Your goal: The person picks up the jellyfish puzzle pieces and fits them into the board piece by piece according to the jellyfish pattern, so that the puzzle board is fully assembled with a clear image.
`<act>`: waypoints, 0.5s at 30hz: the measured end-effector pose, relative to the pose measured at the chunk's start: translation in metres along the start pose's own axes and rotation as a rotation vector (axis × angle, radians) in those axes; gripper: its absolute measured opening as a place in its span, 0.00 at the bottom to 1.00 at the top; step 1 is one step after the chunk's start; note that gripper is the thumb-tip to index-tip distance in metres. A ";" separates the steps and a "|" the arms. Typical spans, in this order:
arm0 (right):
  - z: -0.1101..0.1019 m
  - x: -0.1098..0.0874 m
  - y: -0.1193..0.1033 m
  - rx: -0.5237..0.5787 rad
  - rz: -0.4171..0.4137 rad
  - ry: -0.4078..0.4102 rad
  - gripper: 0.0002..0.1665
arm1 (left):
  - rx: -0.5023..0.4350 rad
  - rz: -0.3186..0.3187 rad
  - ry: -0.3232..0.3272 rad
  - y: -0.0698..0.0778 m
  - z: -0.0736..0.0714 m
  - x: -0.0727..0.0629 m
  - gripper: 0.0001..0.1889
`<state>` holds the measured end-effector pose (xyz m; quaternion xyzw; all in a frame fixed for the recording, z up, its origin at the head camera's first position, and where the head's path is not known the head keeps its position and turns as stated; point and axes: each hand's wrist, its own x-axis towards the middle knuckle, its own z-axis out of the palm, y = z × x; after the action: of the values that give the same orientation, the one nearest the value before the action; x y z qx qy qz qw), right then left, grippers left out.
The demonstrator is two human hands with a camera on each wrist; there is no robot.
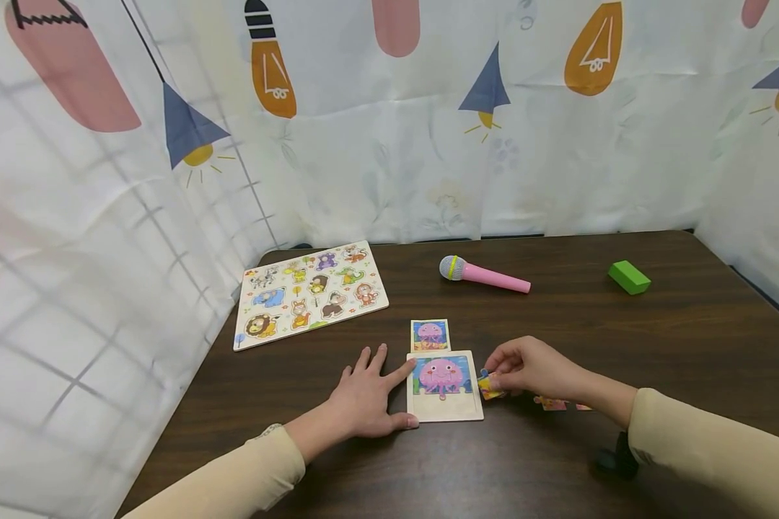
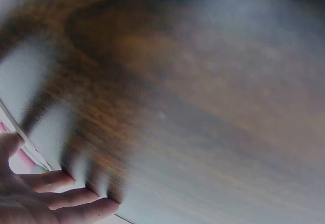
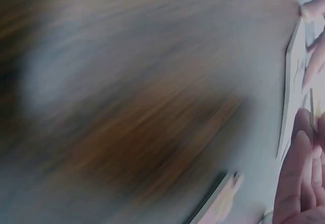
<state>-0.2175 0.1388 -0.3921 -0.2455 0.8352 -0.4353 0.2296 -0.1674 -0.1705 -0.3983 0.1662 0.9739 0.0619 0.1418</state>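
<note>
A small wooden puzzle board [image 1: 444, 409] lies on the table, its upper part filled with a pink jellyfish picture and its lower strip bare wood. My left hand [image 1: 365, 396] is spread flat beside it, thumb and index finger touching its left edge. Just off the board's right side, my right hand [image 1: 526, 367] pinches a yellow and orange puzzle piece [image 1: 489, 387]. Loose puzzle pieces [image 1: 552, 404] lie under the right wrist, partly hidden by the arm. A small jellyfish picture card [image 1: 430, 335] touches the board's top edge.
An animal peg puzzle [image 1: 311, 292] lies at the back left of the dark wooden table [image 1: 506, 461]. A pink toy microphone [image 1: 493, 276] lies at the back middle, a green block [image 1: 630, 277] at the back right. A printed curtain [image 1: 389, 144] hangs behind.
</note>
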 end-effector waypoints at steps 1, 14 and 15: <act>0.002 0.003 -0.002 0.026 0.023 -0.004 0.13 | 0.000 0.000 -0.001 0.000 0.000 0.000 0.47; 0.038 0.033 -0.028 0.174 0.118 -0.056 0.10 | 0.002 -0.012 -0.010 0.001 0.000 0.001 0.48; 0.042 0.035 -0.030 0.185 0.122 -0.062 0.09 | 0.000 -0.013 -0.010 0.001 0.000 0.001 0.48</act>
<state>-0.2130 0.0770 -0.3940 -0.1856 0.7973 -0.4879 0.3030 -0.1678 -0.1690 -0.3980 0.1603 0.9742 0.0601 0.1469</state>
